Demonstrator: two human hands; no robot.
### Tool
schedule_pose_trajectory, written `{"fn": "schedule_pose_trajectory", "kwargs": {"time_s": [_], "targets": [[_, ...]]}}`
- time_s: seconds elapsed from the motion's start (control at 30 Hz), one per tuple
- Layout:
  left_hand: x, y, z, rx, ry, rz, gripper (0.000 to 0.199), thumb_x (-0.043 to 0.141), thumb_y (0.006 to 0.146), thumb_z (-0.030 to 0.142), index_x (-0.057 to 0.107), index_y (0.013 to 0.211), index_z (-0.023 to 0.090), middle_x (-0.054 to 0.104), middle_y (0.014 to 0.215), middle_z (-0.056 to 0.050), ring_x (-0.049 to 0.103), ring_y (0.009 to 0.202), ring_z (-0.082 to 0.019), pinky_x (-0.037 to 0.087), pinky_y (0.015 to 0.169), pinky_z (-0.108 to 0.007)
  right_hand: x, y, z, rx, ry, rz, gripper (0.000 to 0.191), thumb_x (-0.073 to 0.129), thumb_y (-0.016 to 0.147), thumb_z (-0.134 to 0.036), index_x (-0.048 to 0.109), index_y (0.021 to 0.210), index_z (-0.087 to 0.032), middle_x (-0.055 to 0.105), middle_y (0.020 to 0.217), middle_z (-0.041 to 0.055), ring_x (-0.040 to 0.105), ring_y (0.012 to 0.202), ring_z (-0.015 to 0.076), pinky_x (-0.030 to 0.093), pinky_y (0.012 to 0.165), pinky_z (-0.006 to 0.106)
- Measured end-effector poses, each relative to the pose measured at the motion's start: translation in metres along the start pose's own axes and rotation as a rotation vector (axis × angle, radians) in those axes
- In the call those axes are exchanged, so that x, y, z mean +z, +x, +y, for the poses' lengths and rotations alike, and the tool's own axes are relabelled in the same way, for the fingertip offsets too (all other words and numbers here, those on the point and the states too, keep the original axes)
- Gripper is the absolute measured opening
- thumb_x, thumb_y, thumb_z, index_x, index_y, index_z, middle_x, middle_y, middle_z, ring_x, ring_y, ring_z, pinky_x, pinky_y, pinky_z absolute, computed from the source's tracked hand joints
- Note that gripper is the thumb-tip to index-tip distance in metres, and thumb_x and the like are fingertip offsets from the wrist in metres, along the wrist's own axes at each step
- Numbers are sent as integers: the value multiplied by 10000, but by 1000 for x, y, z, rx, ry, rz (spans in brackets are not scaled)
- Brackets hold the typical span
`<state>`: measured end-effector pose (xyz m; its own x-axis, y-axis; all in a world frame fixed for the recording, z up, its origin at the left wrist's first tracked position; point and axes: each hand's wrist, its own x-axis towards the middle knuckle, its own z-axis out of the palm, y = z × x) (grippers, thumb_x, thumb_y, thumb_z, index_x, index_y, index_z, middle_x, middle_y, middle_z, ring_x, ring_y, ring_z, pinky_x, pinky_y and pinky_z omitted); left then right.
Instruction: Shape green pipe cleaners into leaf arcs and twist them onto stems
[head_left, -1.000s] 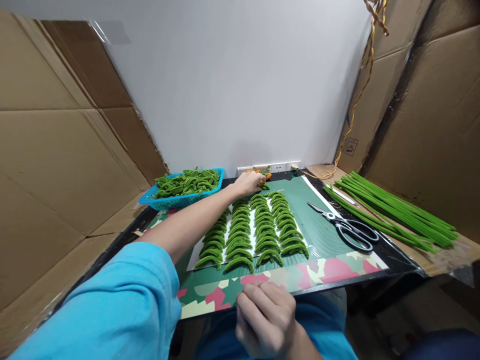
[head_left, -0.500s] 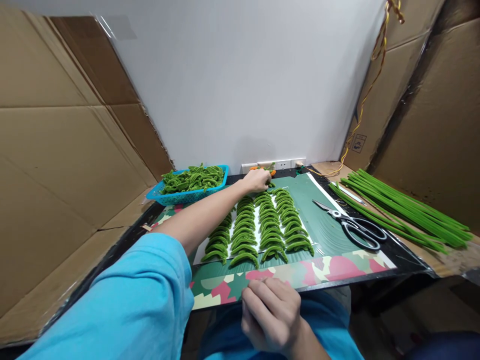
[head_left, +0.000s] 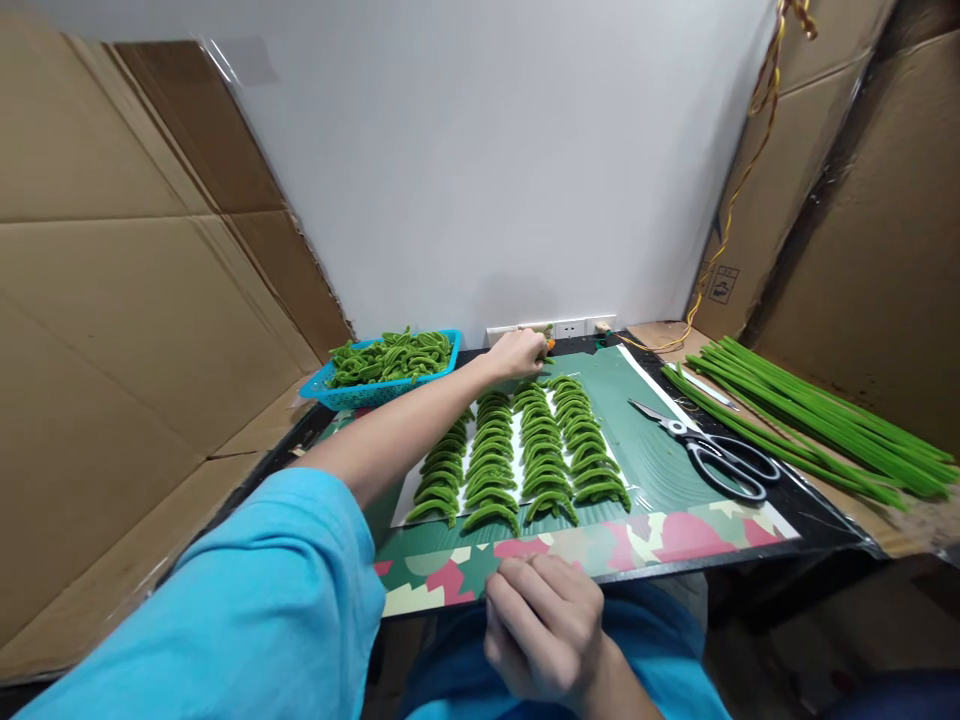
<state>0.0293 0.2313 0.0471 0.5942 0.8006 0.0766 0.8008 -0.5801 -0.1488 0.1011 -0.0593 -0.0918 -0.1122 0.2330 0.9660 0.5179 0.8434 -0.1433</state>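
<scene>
A basket (head_left: 337,397) holds heaped green strips (head_left: 394,358). The left hand (head_left: 519,355) is at the far end of four rows (head_left: 491,465) of strips, fingers curled; I cannot tell whether they grip anything. The right hand (head_left: 546,625) is clenched by the mat's (head_left: 600,370) near edge. Scissors (head_left: 709,450) lie beside stems (head_left: 817,415).

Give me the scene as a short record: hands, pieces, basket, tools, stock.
Left hand: beyond the rows' far end, near an orange item; grip hidden
Right hand: curled closed near the mat's near edge
Green pieces: curved, four rows on a white sheet
Blue basket: far left, heaped with more green pieces
Scissors: right of the rows
Green stems: bundled loosely, far right
</scene>
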Motion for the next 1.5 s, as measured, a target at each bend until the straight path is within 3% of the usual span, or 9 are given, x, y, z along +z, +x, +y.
{"fn": "schedule_pose_trajectory", "kwargs": {"time_s": [0.13,0.3,0.47,0.53,0.63,0.77,0.97,1.17,1.5], "targets": [[-49,-33,-1,-15,-87,118,286,696,883,253,828,1126,178,799,1065,-134,715,927,-255,479,814,-349,-3,10,-6,105,29,-74,120,563,895,-96,654,930,-166,664,741,52,545,623,183,392,555,331],[-93,-134,-4,-65,-149,184,259,668,916,354,828,1076,227,807,1014,-46,682,871,-193,472,806,-305,-31,58,2,103,75,-258,178,515,983,-130,635,862,-182,651,764,49,577,699,181,435,615,306],[-70,-245,10,-182,-233,178,249,599,949,421,808,998,295,786,888,4,624,661,-157,470,658,-279,-55,138,67,241,13,-338,216,539,1017,-200,707,881,-196,717,830,36,634,732,156,453,668,288],[-53,-277,20,-189,-251,154,242,578,966,419,794,964,311,777,884,5,617,618,-154,477,632,-281,-49,164,105,402,35,-463,270,541,1034,-268,747,883,-178,733,817,46,637,707,153,445,669,291],[-29,-311,33,-191,-232,159,252,540,999,382,782,1030,317,785,1031,-19,711,726,-176,520,673,-286,-27,182,163,493,17,-660,294,551,1003,-268,783,882,-133,738,793,87,643,723,180,431,675,309],[-8,-330,43,-235,-248,188,260,549,994,349,801,1057,366,786,1073,-24,754,775,-194,548,667,-284,3,175,219,545,-130,-901,178,633,908,-198,804,894,-149,785,896,101,670,779,198,416,693,300],[7,-331,46,-251,-313,218,250,567,989,383,795,1092,379,798,1090,-21,770,773,-204,558,641,-294,23,166,255,581,-103,-1077,275,592,942,-277,795,855,-115,764,830,81,650,764,184,430,684,278],[18,-334,55,-289,-250,386,169,579,1011,354,681,1140,314,798,1059,-3,755,717,-186,522,587,-297,41,165,270,618,-61,-1156,218,660,907,-235,829,928,-100,808,933,114,698,821,184,500,754,253],[30,-333,61,-328,-264,472,154,590,1035,327,594,1186,298,744,1127,-20,707,724,-166,519,611,-290,60,165,265,526,-158,-1303,220,743,795,-103,862,977,-137,816,977,118,734,909,231,525,768,268]]}}
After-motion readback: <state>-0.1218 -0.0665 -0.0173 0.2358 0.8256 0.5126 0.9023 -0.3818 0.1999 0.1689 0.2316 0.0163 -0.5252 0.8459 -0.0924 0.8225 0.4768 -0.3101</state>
